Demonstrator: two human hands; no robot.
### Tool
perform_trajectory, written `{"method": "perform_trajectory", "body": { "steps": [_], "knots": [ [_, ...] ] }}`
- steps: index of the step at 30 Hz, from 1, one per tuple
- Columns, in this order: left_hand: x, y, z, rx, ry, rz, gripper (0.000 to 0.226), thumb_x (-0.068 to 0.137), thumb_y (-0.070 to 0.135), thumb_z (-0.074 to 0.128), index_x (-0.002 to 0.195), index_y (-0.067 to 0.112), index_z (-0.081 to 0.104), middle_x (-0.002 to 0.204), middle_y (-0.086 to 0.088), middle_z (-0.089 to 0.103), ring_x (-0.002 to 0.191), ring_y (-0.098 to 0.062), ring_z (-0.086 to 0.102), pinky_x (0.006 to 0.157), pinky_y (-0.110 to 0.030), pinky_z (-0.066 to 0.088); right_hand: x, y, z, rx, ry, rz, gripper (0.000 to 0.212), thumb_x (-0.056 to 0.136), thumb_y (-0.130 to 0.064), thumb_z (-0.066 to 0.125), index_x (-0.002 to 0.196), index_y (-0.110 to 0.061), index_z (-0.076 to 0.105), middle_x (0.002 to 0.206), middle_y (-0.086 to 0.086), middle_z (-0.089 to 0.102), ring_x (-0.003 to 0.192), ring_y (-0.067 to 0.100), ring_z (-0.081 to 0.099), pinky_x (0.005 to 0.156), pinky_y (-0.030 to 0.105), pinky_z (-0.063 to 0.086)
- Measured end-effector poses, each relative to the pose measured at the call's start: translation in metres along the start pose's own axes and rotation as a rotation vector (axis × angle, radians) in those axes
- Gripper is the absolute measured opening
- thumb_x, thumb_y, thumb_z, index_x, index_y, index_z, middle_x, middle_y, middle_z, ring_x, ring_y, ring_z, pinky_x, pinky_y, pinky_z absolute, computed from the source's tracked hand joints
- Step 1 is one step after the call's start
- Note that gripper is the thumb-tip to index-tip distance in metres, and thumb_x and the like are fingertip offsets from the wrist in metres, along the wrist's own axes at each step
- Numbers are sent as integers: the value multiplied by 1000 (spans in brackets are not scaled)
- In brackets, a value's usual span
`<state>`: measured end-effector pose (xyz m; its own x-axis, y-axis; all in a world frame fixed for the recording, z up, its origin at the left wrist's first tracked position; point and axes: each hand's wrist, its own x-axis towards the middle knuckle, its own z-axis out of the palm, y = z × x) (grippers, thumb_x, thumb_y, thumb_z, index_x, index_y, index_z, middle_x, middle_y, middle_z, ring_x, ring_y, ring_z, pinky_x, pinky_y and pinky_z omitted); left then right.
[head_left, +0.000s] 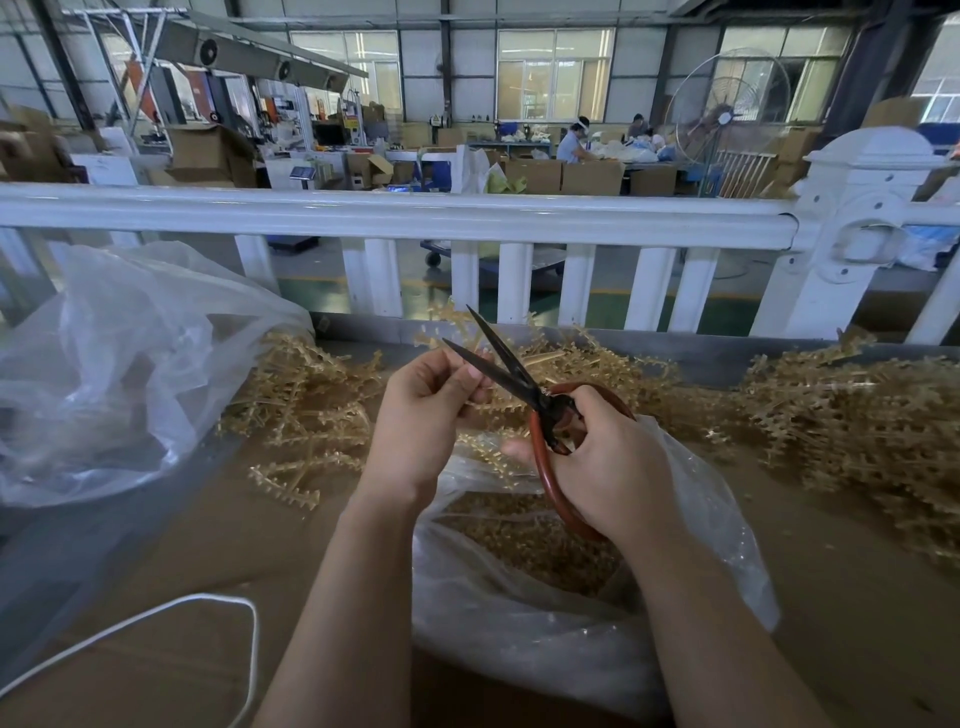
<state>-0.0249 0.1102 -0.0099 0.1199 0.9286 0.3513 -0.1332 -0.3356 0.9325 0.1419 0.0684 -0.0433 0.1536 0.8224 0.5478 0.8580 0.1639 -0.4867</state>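
Cord (156, 618), white and looped, lies at the near left of a brown worktop (234, 530), with a crumpled clear bag (130, 364) beyond it. Right of the bag, a heap of tan plastic sprues (306, 415) sprawls toward a white railing (415, 215) at the far edge. At centre, a worker's left hand (426, 421) pinches a tan sprue piece (480, 401) between curled fingers and thumb, holding it against the open black blades of scissors (506, 364). The right hand (608, 467) grips the scissors' red handles, fingers curled through the loops. Beneath both hands sits an open clear sack (571, 634) holding cut tan bits. Farther right, a second sprue heap (857, 421) covers the worktop.
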Motion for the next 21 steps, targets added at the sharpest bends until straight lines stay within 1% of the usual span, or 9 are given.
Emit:
{"method": "perform_trajectory", "body": {
  "steps": [2,5,9,10,13,14,16,18,21],
  "knots": [
    [0,0,-1,1,7,3,25,99,1,51,88,12,70,69,1,61,66,-6,56,63,-16,48,0,-1,0,-17,11,-12,64,65,-88,56,95,-31,59,90,-20,67,82,3,63,63,19,47],
    [0,-1,-1,-6,10,4,26,98,1,52,88,13,72,70,1,62,66,-6,56,63,-16,48,0,-2,-1,-39,26,-9,64,63,-90,53,92,-33,59,83,-22,65,75,2,60,58,17,45],
    [1,-2,-2,10,18,4,23,98,3,53,87,13,71,72,0,64,66,-5,57,63,-15,48,-1,-3,-3,-35,61,-35,55,64,-89,52,84,-38,51,69,-26,51,62,-2,51,51,11,33],
    [1,-1,-2,14,17,5,23,98,3,53,87,13,71,72,1,64,66,-5,57,64,-15,47,-2,-3,-3,-30,65,-39,55,64,-89,52,83,-37,52,67,-26,50,61,-2,50,51,12,34],
    [1,0,-3,6,13,9,22,98,3,53,84,12,69,69,3,64,66,-4,58,64,-14,48,-1,-2,0,-13,68,-42,62,65,-88,53,84,-30,62,68,-25,54,61,-2,54,56,18,46],
    [0,0,-3,5,11,9,22,98,3,54,84,11,68,69,4,64,66,-4,58,65,-14,48,-1,-1,0,-5,64,-41,62,65,-87,54,84,-29,63,68,-25,55,60,-3,54,57,18,47],
    [0,1,-3,-1,9,8,21,98,3,54,84,10,67,69,3,64,67,-4,58,65,-14,48,-1,-2,-1,8,54,-44,58,66,-86,56,83,-31,61,66,-27,51,58,-7,51,54,12,40],
    [0,1,-4,-4,8,8,21,97,4,54,83,10,67,69,3,64,66,-4,58,66,-14,48,-2,-3,-1,15,48,-48,56,66,-85,57,83,-32,60,66,-28,50,57,-8,49,53,8,37],
    [-1,1,-4,-16,4,10,19,97,4,55,82,10,67,69,4,64,67,-4,58,66,-14,48,-2,-3,-1,23,32,-37,60,66,-86,55,84,-29,63,68,-24,57,59,-3,56,53,10,41]
  ]
}}
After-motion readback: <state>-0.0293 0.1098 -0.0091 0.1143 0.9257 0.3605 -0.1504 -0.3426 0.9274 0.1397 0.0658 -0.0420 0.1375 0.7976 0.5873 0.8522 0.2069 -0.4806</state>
